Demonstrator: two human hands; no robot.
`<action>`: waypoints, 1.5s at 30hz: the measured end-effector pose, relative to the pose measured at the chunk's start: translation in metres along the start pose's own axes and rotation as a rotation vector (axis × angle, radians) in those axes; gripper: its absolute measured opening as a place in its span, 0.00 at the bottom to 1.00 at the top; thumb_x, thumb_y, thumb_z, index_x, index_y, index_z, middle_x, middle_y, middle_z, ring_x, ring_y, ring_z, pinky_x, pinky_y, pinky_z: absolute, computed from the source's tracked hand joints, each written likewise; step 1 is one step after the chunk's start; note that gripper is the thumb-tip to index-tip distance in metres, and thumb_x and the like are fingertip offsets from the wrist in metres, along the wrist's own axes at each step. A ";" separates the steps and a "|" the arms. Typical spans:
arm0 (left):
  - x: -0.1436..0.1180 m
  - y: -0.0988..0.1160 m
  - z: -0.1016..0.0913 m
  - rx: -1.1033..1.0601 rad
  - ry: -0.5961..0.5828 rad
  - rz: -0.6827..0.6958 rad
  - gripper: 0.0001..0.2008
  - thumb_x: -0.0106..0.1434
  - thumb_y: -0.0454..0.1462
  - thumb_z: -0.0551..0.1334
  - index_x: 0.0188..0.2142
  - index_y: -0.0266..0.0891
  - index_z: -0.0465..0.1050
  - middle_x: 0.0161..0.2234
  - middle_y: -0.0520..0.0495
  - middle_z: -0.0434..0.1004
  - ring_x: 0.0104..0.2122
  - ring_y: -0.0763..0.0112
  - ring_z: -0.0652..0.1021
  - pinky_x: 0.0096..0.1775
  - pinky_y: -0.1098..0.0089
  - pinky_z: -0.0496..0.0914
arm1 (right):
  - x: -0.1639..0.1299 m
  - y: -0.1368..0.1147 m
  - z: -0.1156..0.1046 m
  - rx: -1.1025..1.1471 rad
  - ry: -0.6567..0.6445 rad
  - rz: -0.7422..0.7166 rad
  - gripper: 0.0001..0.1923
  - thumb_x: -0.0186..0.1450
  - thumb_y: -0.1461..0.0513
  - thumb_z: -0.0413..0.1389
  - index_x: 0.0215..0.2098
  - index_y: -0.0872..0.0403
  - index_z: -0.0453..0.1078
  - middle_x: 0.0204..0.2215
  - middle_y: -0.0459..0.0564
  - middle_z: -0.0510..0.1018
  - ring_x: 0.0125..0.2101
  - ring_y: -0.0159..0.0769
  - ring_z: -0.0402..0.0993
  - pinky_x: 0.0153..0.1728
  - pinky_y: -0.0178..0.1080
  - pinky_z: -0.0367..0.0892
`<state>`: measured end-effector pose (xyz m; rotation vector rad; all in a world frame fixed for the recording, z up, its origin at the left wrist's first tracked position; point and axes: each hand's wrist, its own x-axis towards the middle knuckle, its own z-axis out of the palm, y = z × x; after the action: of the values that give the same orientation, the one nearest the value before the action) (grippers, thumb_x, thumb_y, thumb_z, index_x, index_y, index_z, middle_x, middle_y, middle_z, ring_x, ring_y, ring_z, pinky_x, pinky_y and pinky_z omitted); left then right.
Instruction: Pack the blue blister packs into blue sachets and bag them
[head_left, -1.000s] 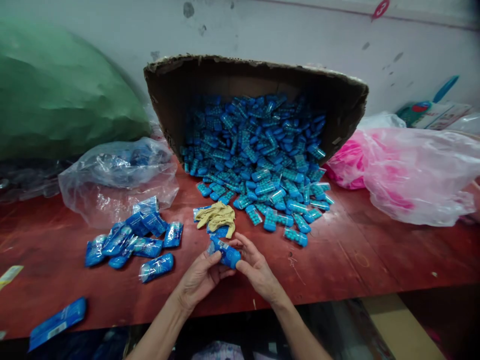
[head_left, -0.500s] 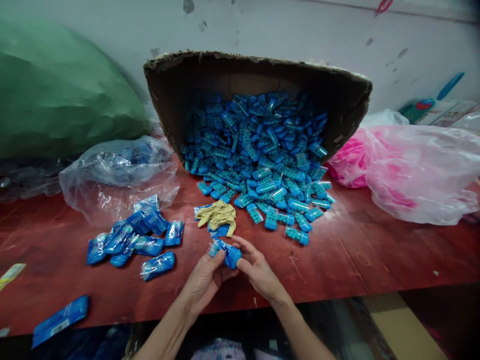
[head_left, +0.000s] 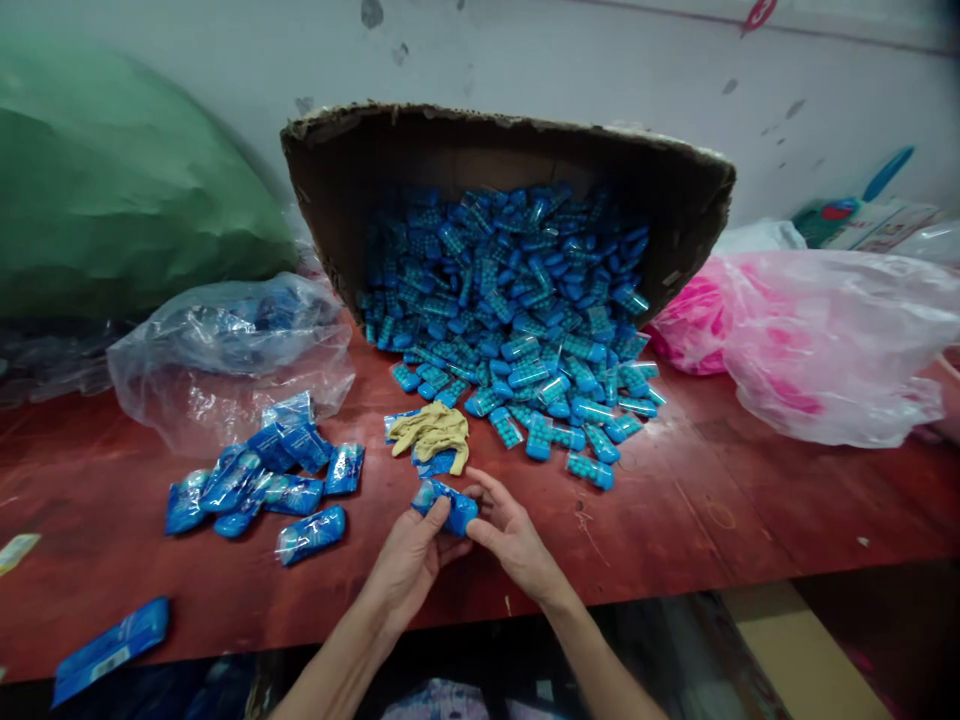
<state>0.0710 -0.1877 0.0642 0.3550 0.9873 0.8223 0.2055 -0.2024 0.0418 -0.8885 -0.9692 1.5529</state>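
Between my two hands, near the front edge of the red table, is a small blue printed packet (head_left: 456, 508). My left hand (head_left: 415, 548) pinches its left end with the thumb on top. Thumb and fingers of my right hand (head_left: 512, 530) close on its right end. Just beyond my fingertips lies a crumpled yellow glove (head_left: 433, 432) on top of flat blue wrappers (head_left: 435, 464). To the left rests a loose pile of blue packets (head_left: 255, 478), with a single packet (head_left: 311, 535) in front of it.
A cardboard box (head_left: 315, 215) lies tipped at the back, spilling many clear-and-blue containers of small balls (head_left: 540, 375) onto the table (head_left: 675, 500). Clear plastic bag (head_left: 225, 350) at left, pink-filled bag (head_left: 832, 350) at right, green sack (head_left: 127, 180) behind. A blue wrapper (head_left: 112, 650) overhangs the front edge.
The view has shifted slightly, so the scene sits a little further left. Both hands keep hold of the packet in nearly the same pose.
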 end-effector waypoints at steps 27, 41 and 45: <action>0.000 -0.006 -0.003 -0.058 0.069 0.005 0.09 0.53 0.37 0.63 0.33 0.35 0.70 0.29 0.47 0.78 0.28 0.69 0.78 0.31 0.69 0.72 | 0.000 0.003 0.010 -0.086 0.115 0.041 0.28 0.51 0.66 0.59 0.50 0.49 0.62 0.32 0.43 0.68 0.33 0.30 0.65 0.35 0.34 0.63; 0.001 -0.012 0.002 -0.100 -0.013 -0.012 0.08 0.56 0.38 0.60 0.32 0.33 0.71 0.26 0.45 0.78 0.30 0.67 0.78 0.36 0.66 0.73 | -0.001 0.005 0.007 -0.006 0.076 0.076 0.31 0.49 0.69 0.59 0.50 0.47 0.63 0.31 0.41 0.65 0.28 0.25 0.63 0.31 0.30 0.62; -0.003 0.001 -0.008 -0.103 -0.028 0.020 0.07 0.57 0.33 0.58 0.37 0.35 0.71 0.31 0.45 0.79 0.35 0.65 0.78 0.39 0.64 0.73 | -0.001 0.003 0.002 -0.087 -0.055 0.121 0.31 0.50 0.68 0.59 0.52 0.47 0.61 0.37 0.43 0.69 0.34 0.30 0.67 0.36 0.35 0.64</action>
<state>0.0626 -0.1898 0.0623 0.2869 0.9131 0.8806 0.2033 -0.2037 0.0402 -0.9849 -1.0453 1.6550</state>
